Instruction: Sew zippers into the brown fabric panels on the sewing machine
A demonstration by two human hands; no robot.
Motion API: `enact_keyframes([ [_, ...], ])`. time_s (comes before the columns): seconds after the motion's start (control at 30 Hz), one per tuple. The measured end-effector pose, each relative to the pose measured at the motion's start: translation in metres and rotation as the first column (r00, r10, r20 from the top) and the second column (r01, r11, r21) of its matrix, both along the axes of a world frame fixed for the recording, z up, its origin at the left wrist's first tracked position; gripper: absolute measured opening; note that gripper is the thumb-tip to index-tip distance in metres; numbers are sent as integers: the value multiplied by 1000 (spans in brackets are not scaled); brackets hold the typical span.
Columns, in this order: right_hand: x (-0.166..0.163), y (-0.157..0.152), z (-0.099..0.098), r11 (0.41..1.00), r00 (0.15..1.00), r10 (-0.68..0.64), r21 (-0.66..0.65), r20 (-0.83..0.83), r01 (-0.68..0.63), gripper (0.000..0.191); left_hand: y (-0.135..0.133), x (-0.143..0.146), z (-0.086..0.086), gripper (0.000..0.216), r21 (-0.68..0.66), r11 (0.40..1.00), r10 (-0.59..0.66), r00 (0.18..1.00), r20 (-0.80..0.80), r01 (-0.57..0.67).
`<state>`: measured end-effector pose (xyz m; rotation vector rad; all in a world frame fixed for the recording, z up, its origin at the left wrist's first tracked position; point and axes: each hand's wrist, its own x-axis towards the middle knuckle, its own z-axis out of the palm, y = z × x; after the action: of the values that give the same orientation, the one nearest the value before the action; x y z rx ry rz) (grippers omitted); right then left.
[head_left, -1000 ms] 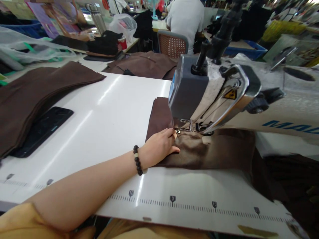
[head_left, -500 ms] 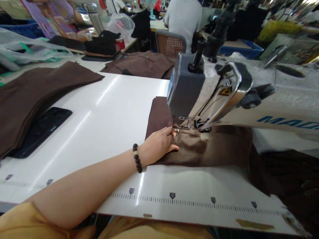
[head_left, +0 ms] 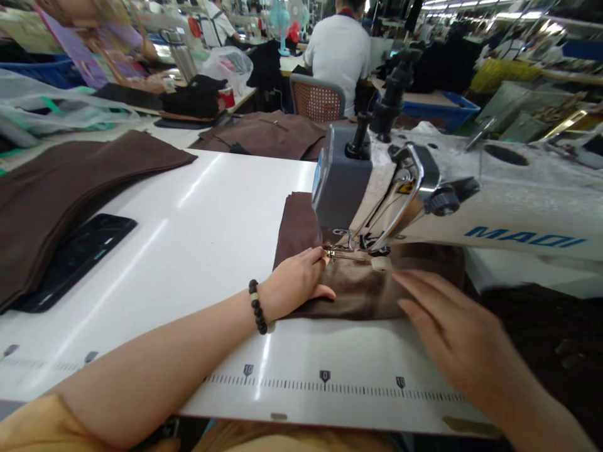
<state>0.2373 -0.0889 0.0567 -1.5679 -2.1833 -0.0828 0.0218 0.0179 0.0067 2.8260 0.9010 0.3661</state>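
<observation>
My left hand point(head_left: 296, 282), with a dark bead bracelet point(head_left: 257, 306) at the wrist, rests flat on a piece of brown fabric point(head_left: 358, 295). Its fingers stretch forward and the thumb stands apart. The fingertips reach a small metal part point(head_left: 331, 253) beside the needle area; what exactly they touch there is hard to make out. The fabric lies under the head of a sewing machine point(head_left: 342, 182). My right hand point(head_left: 456, 333) is over the fabric's right part, fingers extended and thumb apart, somewhat smeared by motion. I see nothing in it.
On the left, brown fabric pieces point(head_left: 85, 182) partly cover a black phone-like slab point(head_left: 94, 251). More brown fabric point(head_left: 268, 132) lies behind the white table point(head_left: 211, 220). Dark cloth point(head_left: 556, 320) sits at the right. A person in white point(head_left: 336, 56) sits beyond, by a chair point(head_left: 318, 99).
My right hand has come into view from the lower right and reached over the fabric. My left hand stays in place on the fabric. The view has tilted up slightly.
</observation>
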Motion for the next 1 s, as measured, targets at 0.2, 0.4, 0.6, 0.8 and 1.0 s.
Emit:
enact_keyframes([
  [0.2, -31, 56, -41, 950, 1000, -9, -313, 1, 9, 30, 3, -2, -2, 65, -44, 999, -13, 1000, 8, 13],
  [0.4, -19, 63, -36, 910, 992, 7, -411, -129, -60, 18, 3, -5, -2, 58, -71, 996, -59, 998, -2, 59],
  [0.6, -35, 64, -38, 940, 997, -43, -342, -70, 16, 12, 3, -6, 2, 45, -97, 992, -86, 996, -19, 84],
  [0.8, -43, 65, -50, 961, 974, -111, -270, -196, 55, 12, 3, -7, 1, 49, -96, 993, -70, 997, 12, 71],
  [1.0, -50, 69, -59, 938, 948, -223, -313, -227, 146, 9, 3, -7, -4, 56, -103, 993, -50, 998, 49, 54],
])
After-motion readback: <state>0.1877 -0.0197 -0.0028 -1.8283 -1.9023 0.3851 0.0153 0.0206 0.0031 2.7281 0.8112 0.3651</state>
